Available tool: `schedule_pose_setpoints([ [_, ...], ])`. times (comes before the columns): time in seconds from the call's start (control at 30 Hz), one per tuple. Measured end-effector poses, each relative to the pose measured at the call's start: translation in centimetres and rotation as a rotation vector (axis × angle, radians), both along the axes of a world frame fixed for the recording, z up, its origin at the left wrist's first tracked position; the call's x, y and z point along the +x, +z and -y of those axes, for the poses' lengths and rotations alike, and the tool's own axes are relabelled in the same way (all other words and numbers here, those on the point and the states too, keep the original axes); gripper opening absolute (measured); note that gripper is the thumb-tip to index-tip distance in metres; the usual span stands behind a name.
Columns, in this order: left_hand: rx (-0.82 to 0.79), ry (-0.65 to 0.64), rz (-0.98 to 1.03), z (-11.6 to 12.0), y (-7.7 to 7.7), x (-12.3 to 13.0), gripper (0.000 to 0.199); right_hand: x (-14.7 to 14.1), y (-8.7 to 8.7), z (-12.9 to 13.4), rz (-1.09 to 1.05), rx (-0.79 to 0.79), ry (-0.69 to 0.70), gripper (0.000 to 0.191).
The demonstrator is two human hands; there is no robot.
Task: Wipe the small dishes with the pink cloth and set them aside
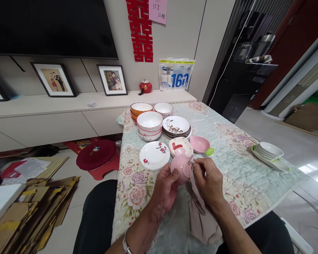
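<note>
The left grip (171, 178) is closed around the rim of an upturned pink bowl (180, 168), held above the near part of the bench (137, 197). The right grip (201, 173) pinches a beige cloth (201, 218) against the bowl's base. Just beyond sit a square dish (184, 143), a pink dish (199, 144) and white flowered plates (154, 156).

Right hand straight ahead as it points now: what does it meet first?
The right hand would likely meet the pink bowl in the left hand, perhaps with cloth between; exact depth is unclear.
</note>
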State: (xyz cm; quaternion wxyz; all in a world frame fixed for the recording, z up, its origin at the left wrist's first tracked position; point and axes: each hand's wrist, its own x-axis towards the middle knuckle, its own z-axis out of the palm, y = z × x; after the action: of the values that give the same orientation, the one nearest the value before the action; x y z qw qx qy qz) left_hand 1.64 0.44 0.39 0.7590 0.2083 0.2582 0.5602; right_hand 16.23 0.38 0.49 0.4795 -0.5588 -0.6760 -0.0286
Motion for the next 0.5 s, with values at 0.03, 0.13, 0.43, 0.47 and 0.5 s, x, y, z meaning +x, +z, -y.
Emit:
schedule_pose_setpoints([
  [0.03,0.004,0.014,-0.005,-0.05,0.01,-0.03,0.034,0.0,-0.21,-0.04,-0.014,-0.025,-0.019,0.005],
  [0.13,0.001,0.043,-0.019,-0.15,0.11,-0.15,0.032,-0.26,-0.51,0.16,-0.015,-0.051,0.016,0.004],
  [0.43,0.001,-0.003,0.008,-0.04,0.0,0.1,0.034,0.16,-0.44,-0.25,-0.151,-0.039,0.011,0.008],
  [0.47,-0.003,0.0,0.01,-0.07,-0.04,0.07,0.033,0.25,-0.45,-0.37,-0.249,-0.098,-0.001,0.009],
  [0.5,-0.007,0.006,0.013,-0.12,-0.05,0.03,0.032,0.36,-0.48,-0.49,-0.369,-0.169,0.007,0.012],
])
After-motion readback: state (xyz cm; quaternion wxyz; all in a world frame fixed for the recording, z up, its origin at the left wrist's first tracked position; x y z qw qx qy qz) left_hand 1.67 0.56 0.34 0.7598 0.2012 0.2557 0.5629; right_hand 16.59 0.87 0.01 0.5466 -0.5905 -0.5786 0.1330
